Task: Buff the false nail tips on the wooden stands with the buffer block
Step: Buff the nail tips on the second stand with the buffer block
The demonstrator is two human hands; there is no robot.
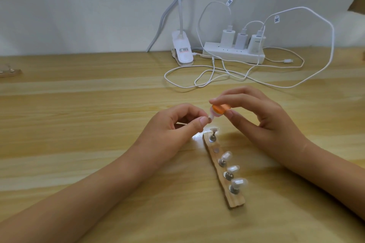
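A narrow wooden stand (236, 201) lies on the table in front of me, running from near my hands toward the lower right. Several pearly false nail tips (226, 157) sit on small metal pegs along it; one magnet spot on the stand is bare. My left hand (173, 122) pinches a small peg with a nail tip (270, 118) between thumb and fingers, just above the stand's far end. My right hand (262, 112) grips a small orange buffer block (280, 109) between thumb and forefinger, its pale face touching the held tip.
At the back stand a white power strip (235, 55) with three chargers and looping white cables (217, 77). A white clip lamp base (182, 50) stands left of it. Another wooden stand (9, 72) shows at the far left edge. The wooden table (79, 124) spreads all around.
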